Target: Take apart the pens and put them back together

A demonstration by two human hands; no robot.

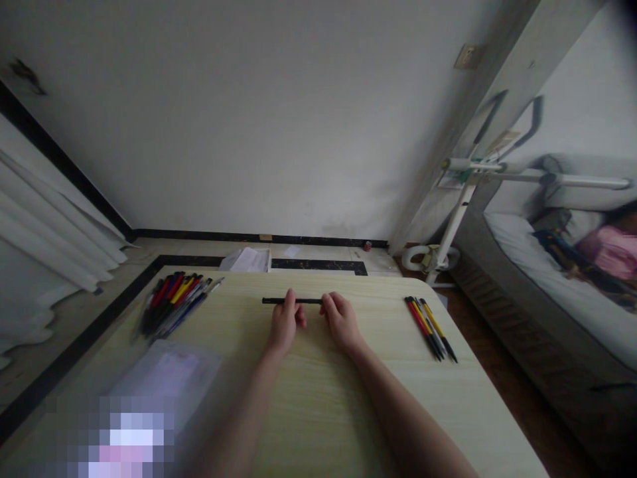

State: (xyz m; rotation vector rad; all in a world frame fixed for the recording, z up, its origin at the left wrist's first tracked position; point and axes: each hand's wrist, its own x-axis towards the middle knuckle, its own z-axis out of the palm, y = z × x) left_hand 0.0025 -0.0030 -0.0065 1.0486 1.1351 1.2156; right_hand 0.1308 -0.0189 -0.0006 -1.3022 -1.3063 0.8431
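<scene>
In the head view, I had both hands of the wearer centred over the far half of the table (398, 411). The black pen (311, 301) was located between them, near the far edge, lying crosswise and roughly parallel to that edge. The left hand (284, 325) grasped the pen at its middle portion, thumb laid across the top, leaving the left end projecting beyond the grip. The right hand (342, 322) grasped the right end, its fingers (328, 304) pinched around the barrel. Both sets of fingers were thus closed on the same pen, with a short length of barrel exposed between them.

To the right, well apart from the hands, I noted a small group of pens (430, 328), with red, yellow and grey barrels among them, side by side and set at a slant. To the left, a larger pile of pens (174, 302) lay at the far corner in red, yellow, black, blue and clear. Nearer the wearer on that side was a blurred, partly pixelated item, probably a clear plastic pouch (169, 372).
</scene>
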